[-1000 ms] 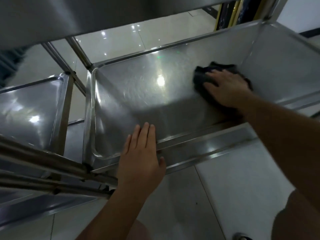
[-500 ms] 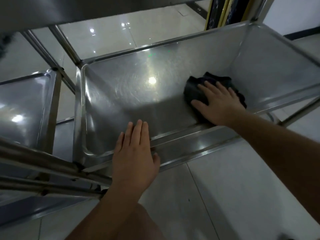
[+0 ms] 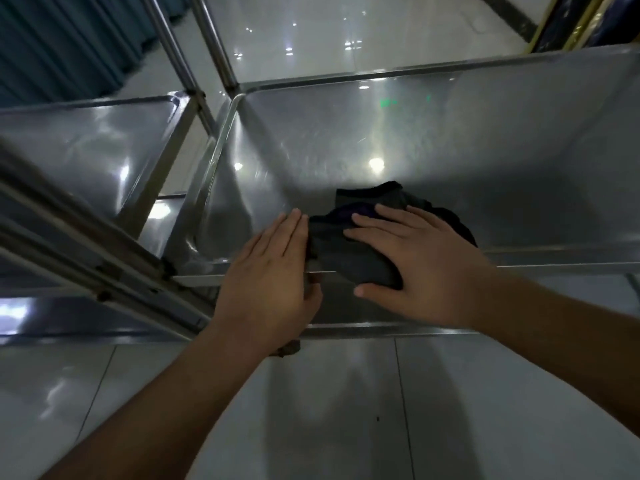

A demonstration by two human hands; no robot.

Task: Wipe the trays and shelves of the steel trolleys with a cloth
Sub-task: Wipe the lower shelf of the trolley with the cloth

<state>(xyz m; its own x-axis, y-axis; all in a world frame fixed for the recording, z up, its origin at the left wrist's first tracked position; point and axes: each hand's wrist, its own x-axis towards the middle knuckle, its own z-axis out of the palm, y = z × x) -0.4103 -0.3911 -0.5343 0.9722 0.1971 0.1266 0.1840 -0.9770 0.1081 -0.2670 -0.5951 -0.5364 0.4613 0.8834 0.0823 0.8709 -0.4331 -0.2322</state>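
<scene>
A dark cloth (image 3: 349, 251) lies crumpled over the near rim of a steel trolley tray (image 3: 346, 140). My right hand (image 3: 419, 268) lies flat on the cloth with its fingers straight, pressing it against the rim. My left hand (image 3: 273, 275) rests flat on the same rim just left of the cloth. Its fingers are straight and its thumb hooks under the edge, touching the cloth's side.
A second steel trolley tray (image 3: 86, 147) stands to the left, its upright posts (image 3: 180, 60) between the two. A steel rail (image 3: 69, 244) crosses at the near left. Glossy floor tiles (image 3: 346, 410) lie below, a blue curtain (image 3: 59, 43) at the far left.
My right hand has slid the cloth from the tray's right side leftward and toward me, onto the near rim beside my left hand. My view has tilted down and to the left.
</scene>
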